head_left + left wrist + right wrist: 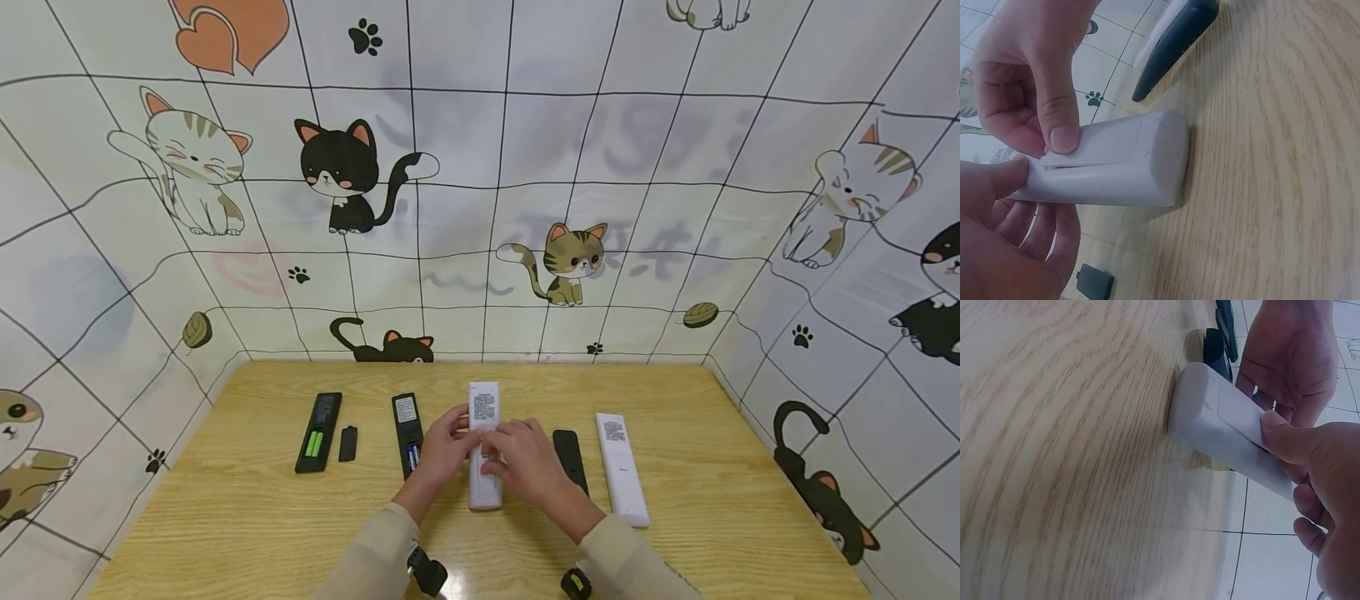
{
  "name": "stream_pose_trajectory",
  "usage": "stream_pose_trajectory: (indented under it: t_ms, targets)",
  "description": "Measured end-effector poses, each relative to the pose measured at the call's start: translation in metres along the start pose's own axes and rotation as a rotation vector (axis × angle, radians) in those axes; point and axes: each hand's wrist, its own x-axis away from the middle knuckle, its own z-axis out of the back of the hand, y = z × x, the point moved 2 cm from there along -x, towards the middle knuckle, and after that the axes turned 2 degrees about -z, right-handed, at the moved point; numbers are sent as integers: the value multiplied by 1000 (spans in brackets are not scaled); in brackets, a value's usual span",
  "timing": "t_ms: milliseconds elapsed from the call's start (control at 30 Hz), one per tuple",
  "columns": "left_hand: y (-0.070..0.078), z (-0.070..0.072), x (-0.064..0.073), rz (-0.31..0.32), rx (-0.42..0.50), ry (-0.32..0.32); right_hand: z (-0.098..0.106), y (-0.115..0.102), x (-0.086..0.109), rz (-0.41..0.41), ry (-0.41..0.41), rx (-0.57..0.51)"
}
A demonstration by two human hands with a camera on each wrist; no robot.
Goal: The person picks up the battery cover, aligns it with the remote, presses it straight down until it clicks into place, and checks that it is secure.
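Observation:
A white remote control (pixel 486 495) lies back side up in front of me, a printed label near its far end. My left hand (pixel 442 450) grips its side, thumb along the edge and fingers beneath in the left wrist view. From the other side my right hand (pixel 528 458) pinches the white battery cover (pixel 1113 140), its thumb flat on top. Along one side of the cover a thin gap shows, so that edge is tilted up from the body. The battery compartment under it is hidden.
To the left are a black remote (pixel 326 417) with green batteries, a loose black cover (pixel 348 443) and another opened black remote (pixel 406 427). On the right lie a black remote (pixel 570 454) and a second white remote (pixel 624 475). A cat-patterned cloth (pixel 465 217) surrounds the wooden table (pixel 247 517).

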Motion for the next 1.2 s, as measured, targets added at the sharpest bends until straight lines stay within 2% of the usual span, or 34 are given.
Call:
stream_pose_trajectory:
  t_ms: [267, 667, 900, 1033, 1200]
  targets:
    - [-3, 0, -2, 19, -14, 11, -1, 1, -1, -12, -5, 1]
    - [-1, 0, -2, 1, -4, 16, -1, 0, -1, -8, -7, 7]
    - [-2, 0, -3, 13, -20, 17, -1, 0, 0, -18, -6, 0]
    - [-3, 0, -3, 3, -14, 13, -2, 1, 0, -61, -18, -47]
    - [-1, 1, -2, -4, -11, 15, -3, 4, -1, -189, -78, -201]
